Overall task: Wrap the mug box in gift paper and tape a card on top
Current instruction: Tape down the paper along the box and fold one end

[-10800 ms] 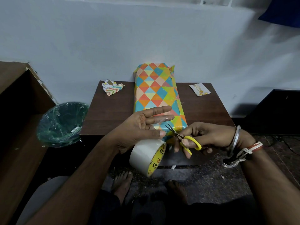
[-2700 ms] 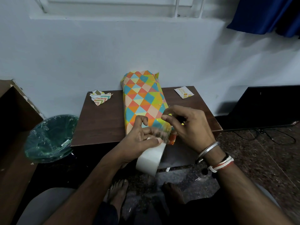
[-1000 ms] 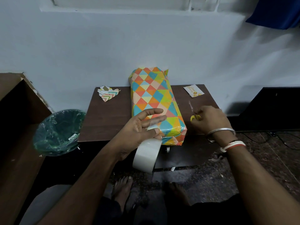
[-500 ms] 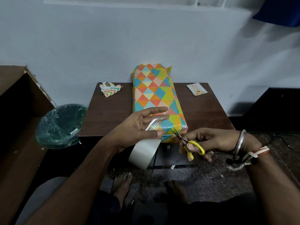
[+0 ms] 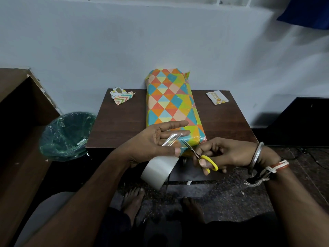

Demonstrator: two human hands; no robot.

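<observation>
Holds left hand (image 5: 154, 139) out flat over the near end of the box (image 5: 169, 104), palm toward the camera, fingers straight and spread, curled round nothing. Carries a clear strip (image 5: 171, 139) of tape across those fingers, leading down to the roll (image 5: 160, 171) hanging just under the hand; cannot tell how the roll is borne. Grips scissors (image 5: 211, 162) in right hand (image 5: 231, 154), thumb and fingers curled through the yellow loops, thin blades aimed up and left, tips just beside the strip's end; cannot tell whether touching it. Wears a metal bangle (image 5: 256, 157) and knotted threads (image 5: 274, 166) on the right wrist. On the table (image 5: 121, 129), box in triangle-print paper, lying lengthwise down the middle, far end up against the wall (image 5: 160, 41) with a flap of paper sticking up at its right corner, near end at the front edge, partly hidden behind both hands. Card (image 5: 217, 98) flat near the far right corner, well apart from the box. Crumpled chevron-print scrap (image 5: 122, 96) near the far left corner. Left of the table, a bin (image 5: 65, 134) lined with plastic, and beside it a brown cabinet (image 5: 17, 104). Below the hands, bare feet (image 5: 133, 196) on the speckled floor (image 5: 222, 193).
</observation>
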